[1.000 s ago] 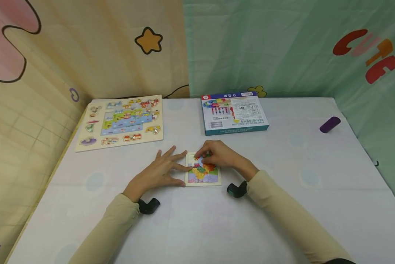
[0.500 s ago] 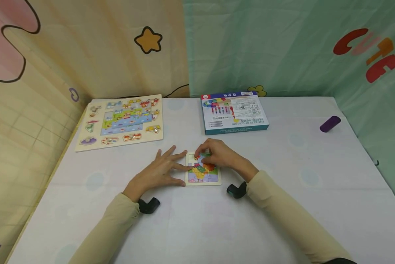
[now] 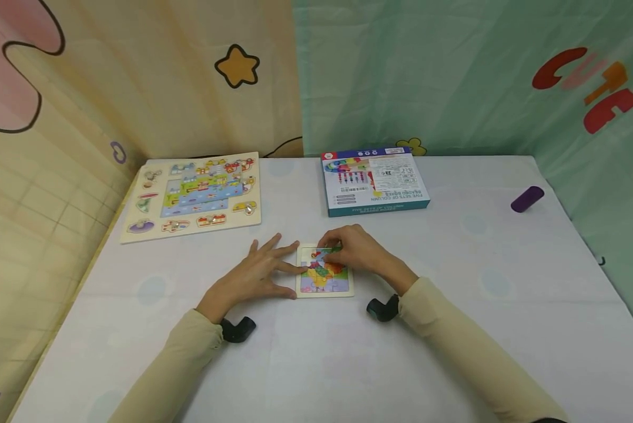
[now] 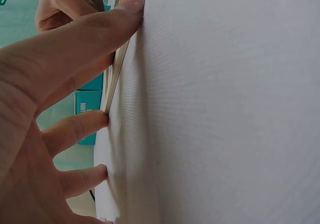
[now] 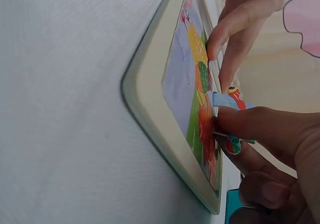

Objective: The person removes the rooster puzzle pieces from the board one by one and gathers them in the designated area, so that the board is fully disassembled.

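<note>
A small square jigsaw puzzle [image 3: 324, 286] in a pale wooden frame lies flat on the table, with a colourful cartoon picture. My left hand [image 3: 255, 275] lies with spread fingers at its left side; the thumb and a fingertip touch the frame's edge. My right hand [image 3: 359, 251] is over the puzzle's upper right part, covering some of it. Between its thumb and fingers it pinches a puzzle piece [image 5: 226, 101], light blue with red and yellow, standing tilted above the board in the right wrist view. Part of that piece is hidden by the thumb.
Further back on the left lies a wooden knob-puzzle board [image 3: 149, 232] with several pieces and smaller picture boards on it. A flat teal and purple box [image 3: 377, 182] lies at the back middle. A dark purple cylinder [image 3: 528, 199] is at the far right.
My right hand has shifted slightly right, and its fingertips have moved back from the puzzle's upper left corner, showing more of the picture there. The left hand stays in place.
</note>
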Motion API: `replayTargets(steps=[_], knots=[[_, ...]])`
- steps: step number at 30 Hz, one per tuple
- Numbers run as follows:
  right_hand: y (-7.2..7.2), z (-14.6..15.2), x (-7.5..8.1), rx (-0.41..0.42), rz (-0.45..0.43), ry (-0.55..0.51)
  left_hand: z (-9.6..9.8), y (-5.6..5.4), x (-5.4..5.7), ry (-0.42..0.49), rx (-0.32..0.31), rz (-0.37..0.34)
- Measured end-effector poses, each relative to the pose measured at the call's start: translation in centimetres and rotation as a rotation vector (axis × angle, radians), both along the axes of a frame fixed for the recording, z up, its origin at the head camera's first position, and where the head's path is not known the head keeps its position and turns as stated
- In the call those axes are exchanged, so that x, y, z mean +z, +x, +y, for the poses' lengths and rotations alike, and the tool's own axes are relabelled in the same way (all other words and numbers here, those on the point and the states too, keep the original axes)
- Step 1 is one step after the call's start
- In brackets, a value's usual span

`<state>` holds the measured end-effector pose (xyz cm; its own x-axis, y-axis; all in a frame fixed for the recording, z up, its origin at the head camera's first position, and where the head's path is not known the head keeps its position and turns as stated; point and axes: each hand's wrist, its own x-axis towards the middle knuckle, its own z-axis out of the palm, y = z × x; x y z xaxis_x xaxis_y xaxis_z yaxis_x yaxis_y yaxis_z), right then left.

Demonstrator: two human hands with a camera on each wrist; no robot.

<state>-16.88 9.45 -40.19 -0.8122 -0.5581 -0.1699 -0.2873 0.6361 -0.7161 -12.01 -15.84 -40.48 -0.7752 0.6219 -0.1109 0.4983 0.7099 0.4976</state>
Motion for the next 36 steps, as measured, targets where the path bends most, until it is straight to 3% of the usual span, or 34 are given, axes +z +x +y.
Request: replayTargets(steps=[8,16,22,30,36], knots=[[-0.1,0.3,-0.3,-0.024,0.001,-0.048,0.1,0.1,-0.1,-0.010,-0.002,0.008],[0.0,1.4,-0.5,-0.108,-0.004,-0.117,0.2,0.1,-0.1,-0.013,-0.001,0.008],[0.3,3.0,-0.7,-0.191,-0.005,-0.135,0.3,0.1,0.0,-0.017,0.001,-0.001],[0.6,5.7,-0.5,-0.266,-0.070,-0.158,0.2,0.1,-0.1,-0.003,0.002,0.010],[0.9,7.9,-0.5,-0.308,-0.058,-0.140,0.0,0.1,0.0,0.006,0.009,0.011]])
